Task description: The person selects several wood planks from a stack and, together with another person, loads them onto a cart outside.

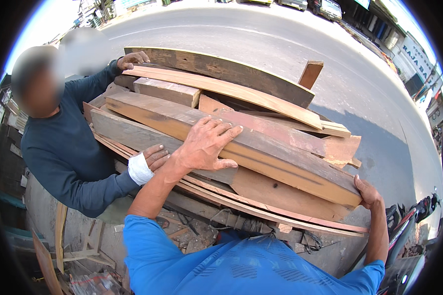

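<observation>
A long thick wooden beam [280,169], with a worn grey-brown top and a yellowish side, lies along a stack of used timber. Across its upper face, near the middle, my left hand [209,145] rests with fingers spread. At the right end of the beam, my right hand [370,194] is closed around the end. Below the beam show a wide brown board [275,189] and a grey plank [133,130]. Thin reddish strips [280,219] run along the near side. Behind lie a shorter block [167,91], a light plank [221,91] and a dark board [206,69] on edge.
At the left a co-worker in a dark sweater [74,152] has one hand [133,60] on the dark board and a white-wrapped hand [155,157] beside my left forearm. Wood scraps [91,246] litter the ground. A motorcycle [403,226] stands right; a road [261,39] lies beyond.
</observation>
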Available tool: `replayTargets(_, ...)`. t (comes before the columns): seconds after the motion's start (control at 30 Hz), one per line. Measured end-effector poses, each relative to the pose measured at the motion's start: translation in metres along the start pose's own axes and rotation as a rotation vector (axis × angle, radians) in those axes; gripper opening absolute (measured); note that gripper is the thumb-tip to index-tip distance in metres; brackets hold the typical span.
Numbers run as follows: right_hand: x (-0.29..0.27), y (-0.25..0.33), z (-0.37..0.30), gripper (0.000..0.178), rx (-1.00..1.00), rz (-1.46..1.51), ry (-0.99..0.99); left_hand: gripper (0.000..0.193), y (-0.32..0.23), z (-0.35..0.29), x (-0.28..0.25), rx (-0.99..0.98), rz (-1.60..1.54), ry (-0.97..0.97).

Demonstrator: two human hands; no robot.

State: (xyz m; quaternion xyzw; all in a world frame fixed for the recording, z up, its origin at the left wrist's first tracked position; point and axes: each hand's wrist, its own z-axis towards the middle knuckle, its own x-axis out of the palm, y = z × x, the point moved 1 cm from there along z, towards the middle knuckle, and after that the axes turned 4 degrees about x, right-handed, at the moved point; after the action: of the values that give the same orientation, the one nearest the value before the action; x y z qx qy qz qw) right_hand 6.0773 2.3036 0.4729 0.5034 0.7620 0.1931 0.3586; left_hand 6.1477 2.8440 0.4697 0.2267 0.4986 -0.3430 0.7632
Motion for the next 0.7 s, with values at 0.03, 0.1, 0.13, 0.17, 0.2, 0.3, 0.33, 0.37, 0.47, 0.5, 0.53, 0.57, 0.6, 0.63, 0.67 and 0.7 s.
replayTargets(0.03, -0.005, -0.010, 0.007, 0.065, 0.039, 0.310, 0.045, 0.082, -0.004, 0.003, 0.004, 0.010, -0.004, -0.018)
replayTargets(0.1, -0.002, -0.026, 0.012, 0.058, -0.054, 0.398, 0.038, 0.080, -0.010, 0.006, 0.006, 0.006, -0.020, -0.054)
replayTargets(0.13, 0.002, -0.036, 0.012, 0.055, -0.103, 0.453, 0.042, 0.080, -0.016, 0.006, 0.004, -0.001, -0.026, -0.065)
replayTargets(0.17, 0.008, -0.032, 0.007, 0.056, -0.126, 0.447, 0.014, 0.079, -0.009, 0.002, 0.008, -0.014, -0.060, -0.073)
replayTargets(0.2, 0.014, -0.028, -0.001, 0.058, -0.166, 0.444, -0.006, 0.078, -0.009, -0.004, 0.007, -0.034, -0.052, -0.099)
replayTargets(0.3, 0.024, -0.021, -0.012, 0.062, -0.300, 0.398, -0.097, 0.073, -0.014, -0.013, 0.009, -0.067, -0.044, -0.148)
replayTargets(0.33, 0.027, -0.021, -0.016, 0.062, -0.346, 0.376, -0.137, 0.070, -0.013, -0.013, 0.009, -0.080, -0.029, -0.155)
replayTargets(0.37, 0.033, -0.017, -0.017, 0.064, -0.366, 0.355, -0.131, 0.067, -0.011, -0.013, 0.008, -0.092, -0.015, -0.161)
replayTargets(0.47, 0.044, 0.000, -0.018, 0.067, -0.503, 0.247, -0.239, 0.063, 0.001, -0.010, 0.008, -0.140, 0.017, -0.157)
replayTargets(0.5, 0.048, -0.003, -0.010, 0.068, -0.571, 0.180, -0.351, 0.062, 0.004, -0.007, 0.011, -0.153, 0.015, -0.143)
replayTargets(0.53, 0.049, -0.001, -0.007, 0.069, -0.633, 0.109, -0.465, 0.062, 0.010, -0.008, 0.008, -0.211, -0.001, -0.132)
replayTargets(0.57, 0.058, 0.025, -0.017, 0.070, -0.659, 0.099, -0.429, 0.063, 0.016, -0.015, 0.002, -0.272, -0.026, -0.108)
replayTargets(0.6, 0.071, 0.058, -0.030, 0.071, -0.676, 0.092, -0.391, 0.063, 0.023, -0.023, -0.002, -0.333, -0.053, -0.073)
replayTargets(0.63, 0.082, 0.084, -0.038, 0.073, -0.683, 0.031, -0.351, 0.063, 0.034, -0.031, -0.008, -0.380, -0.084, -0.056)
replayTargets(0.67, 0.093, 0.103, -0.042, 0.074, -0.701, -0.031, -0.303, 0.063, 0.047, -0.043, -0.018, -0.434, -0.105, -0.044)
replayTargets(0.7, 0.102, 0.103, -0.039, 0.074, -0.756, -0.178, -0.368, 0.063, 0.061, -0.053, -0.021, -0.456, -0.062, 0.001)
